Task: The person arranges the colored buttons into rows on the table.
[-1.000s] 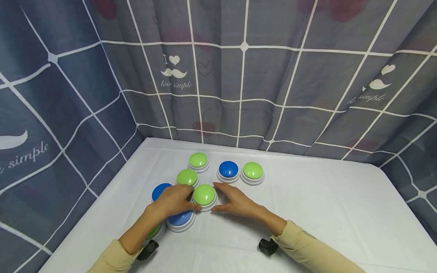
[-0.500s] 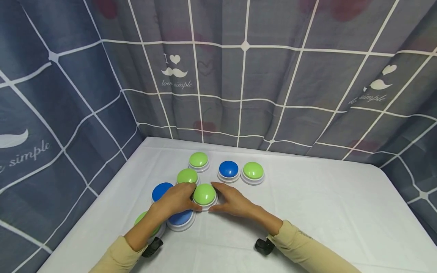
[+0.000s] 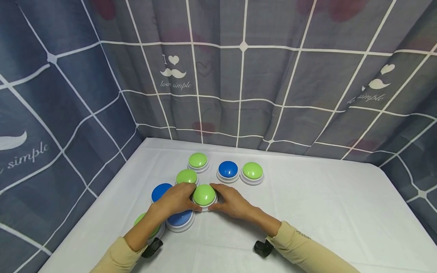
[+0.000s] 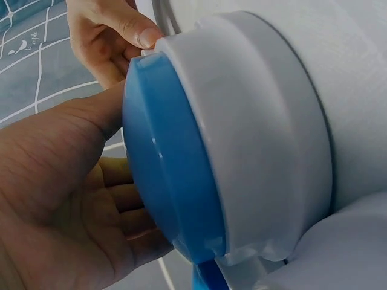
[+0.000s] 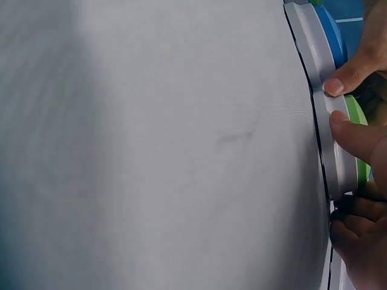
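Observation:
A green push button [image 3: 204,195] with a white round base sits on the white table between both hands. My left hand [image 3: 178,199] grips its left side and my right hand [image 3: 233,201] its right side. Both thumbs press the front of the white base in the right wrist view, where the green dome [image 5: 358,139] is partly covered. Beneath my left wrist stands a blue push button [image 3: 179,218], partly hidden in the head view. That blue dome [image 4: 172,163] looms large in the left wrist view, in front of my left hand's fingers.
Behind my left hand are another blue button [image 3: 161,192] and a green one [image 3: 186,177]. One more green button [image 3: 143,222] lies partly under my left forearm. Farther back stand a green [image 3: 198,160], a blue [image 3: 228,169] and a green button [image 3: 252,171]. A checked curtain [image 3: 218,76] borders the table.
My right hand has moved slightly left, closing in on the green button's base. My left hand has shifted a little right against it. The buttons look unmoved.

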The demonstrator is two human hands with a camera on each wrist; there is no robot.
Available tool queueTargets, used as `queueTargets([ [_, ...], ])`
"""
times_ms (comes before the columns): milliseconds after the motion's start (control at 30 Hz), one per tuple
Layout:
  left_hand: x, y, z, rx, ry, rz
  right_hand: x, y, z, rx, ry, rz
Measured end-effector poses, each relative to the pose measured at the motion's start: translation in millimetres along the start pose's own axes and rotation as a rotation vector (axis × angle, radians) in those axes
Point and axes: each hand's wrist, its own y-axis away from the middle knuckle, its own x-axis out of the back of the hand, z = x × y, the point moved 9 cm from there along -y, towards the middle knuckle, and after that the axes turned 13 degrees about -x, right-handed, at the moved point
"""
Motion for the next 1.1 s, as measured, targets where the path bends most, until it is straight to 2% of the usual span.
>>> queueTargets([
  [233,5.9,-2.8,6.0,-0.032,-0.05,0.023,8,2.9,4,-0.044,-0.048,0.033],
  [333,8.5,-5.0,9.7,-0.057,-0.073,0.038,15,6.2,6,-0.038,-0.077,0.068],
  [533,8.4,-14.9,20.5,-0.107,-0.055,0.056,31,15.7,15,-0.044,-0.133,0.147],
  [667,8.7,-27.2,31.3,-0.155,-0.057,0.078,47,22.6,23,-0.08,-0.185,0.187],
  [900,11.9,-54.8,51.8,-0.245,-0.103,0.123,75,31.6,40,-0.152,-0.213,0.242],
  [1100,11.1,-82.2,69.3,-0.324,-0.068,0.145,103,43.5,55,-0.139,-0.192,0.317],
])
